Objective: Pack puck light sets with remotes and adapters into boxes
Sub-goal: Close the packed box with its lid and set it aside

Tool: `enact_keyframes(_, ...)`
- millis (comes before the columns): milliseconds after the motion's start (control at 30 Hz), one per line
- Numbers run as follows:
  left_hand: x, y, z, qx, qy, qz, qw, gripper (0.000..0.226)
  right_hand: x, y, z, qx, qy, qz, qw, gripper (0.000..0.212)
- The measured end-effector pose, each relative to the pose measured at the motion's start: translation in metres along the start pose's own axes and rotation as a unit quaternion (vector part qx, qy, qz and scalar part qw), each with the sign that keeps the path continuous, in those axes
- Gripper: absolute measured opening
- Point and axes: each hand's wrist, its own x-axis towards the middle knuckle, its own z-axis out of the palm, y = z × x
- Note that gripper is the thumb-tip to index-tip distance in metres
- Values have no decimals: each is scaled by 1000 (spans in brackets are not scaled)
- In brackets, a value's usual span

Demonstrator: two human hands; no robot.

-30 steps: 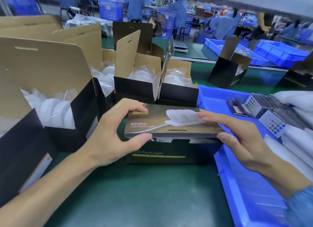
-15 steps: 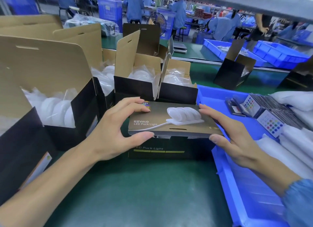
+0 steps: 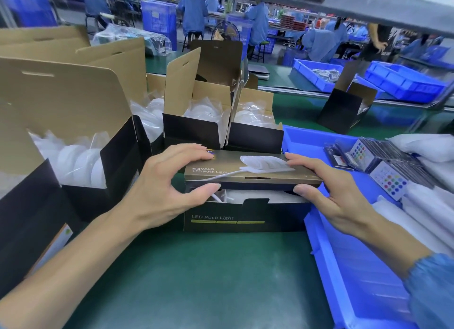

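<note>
closing over the near box (image 3: 245, 215) at mid-table, the lid (image 3: 253, 172) is pinched at its ends by the left hand (image 3: 157, 188) and right hand (image 3: 329, 191). light, creasable card, judged best gripped by its edges. open boxes (image 3: 196, 127) are stood beyond.

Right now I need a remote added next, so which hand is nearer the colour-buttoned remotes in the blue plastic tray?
Right. The right hand holds the box lid's tray-side end, beside the remotes; the left hand holds the lid's far end.

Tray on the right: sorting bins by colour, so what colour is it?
Blue; the tray shows best in the head view.
</note>
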Motion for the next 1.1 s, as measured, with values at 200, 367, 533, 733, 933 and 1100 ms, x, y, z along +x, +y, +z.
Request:
enact_keyframes(200, -9, -1, 7, 0, -8, 4, 1000, 49, -6, 0, 4, -31, -7, -21, 999, 44)
enact_keyframes(367, -13, 1, 9, -28, -35, 31, 999, 41, -7, 0, 10, -63, 11, -119, 991, 39)
enact_keyframes(533, -12, 0, 4, -7, -68, 40, 997, 44, -10, 4, 13, -59, 0, -123, 991, 39)
enact_keyframes(733, -13, 1, 4, -22, -68, 20, 997, 37, -12, 3, 12, -80, -8, -133, 988, 44)
enact_keyframes(933, -18, 6, 12, -49, -41, 21, 998, 33, -10, 2, 14, -106, -8, -145, 984, 47)
enact_keyframes(1100, -14, 4, 7, -39, -62, 42, 996, 37, -12, 0, 13, -121, -13, -149, 981, 46)
